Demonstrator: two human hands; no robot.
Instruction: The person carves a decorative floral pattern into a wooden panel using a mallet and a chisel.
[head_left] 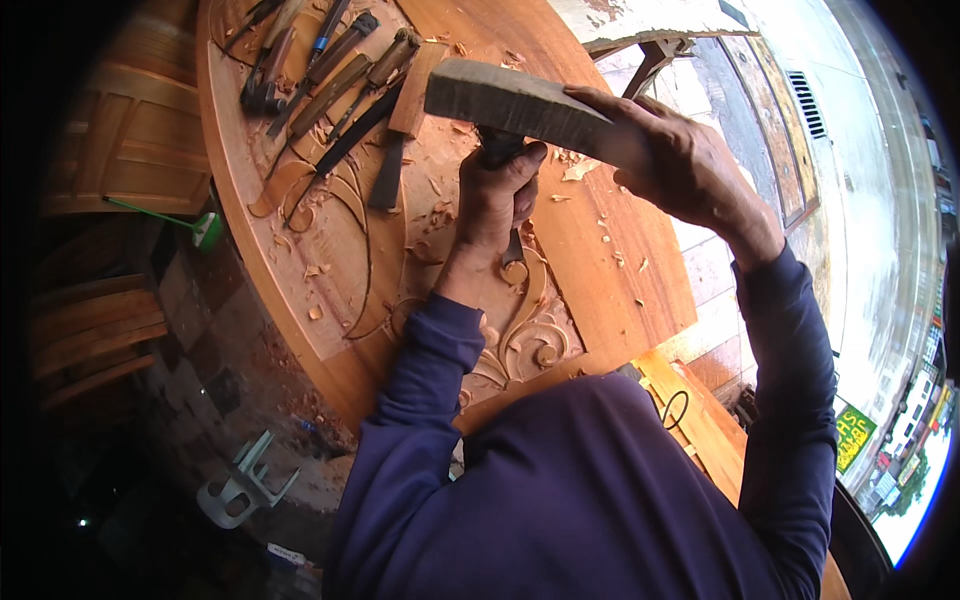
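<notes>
- Evidently, the chisel [514, 246] is stiff and fairly light, its handle narrow enough for a fist; the handle makes the safe hold, well clear of the edge.
- It stands below the left hand [494, 196], blade down among the carved scrolls [545, 353] of the wooden panel [640, 262].
- The wooden block [515, 104] looks solid and much heavier, best gripped at one end; its flat, dry faces should not slip much.
- The panel seems rigid, though its thin raised scrolls could chip.
- The left hand is curled tightly around the chisel's handle, thumb uppermost, forearm rising from the lower edge.
- The right hand [690, 160] is clasped on the block's right end, fingers along the top, elbow out to the side and wrist bent inward.
- The block's other end lies over the handle's top; whether they touch cannot be told.
</notes>
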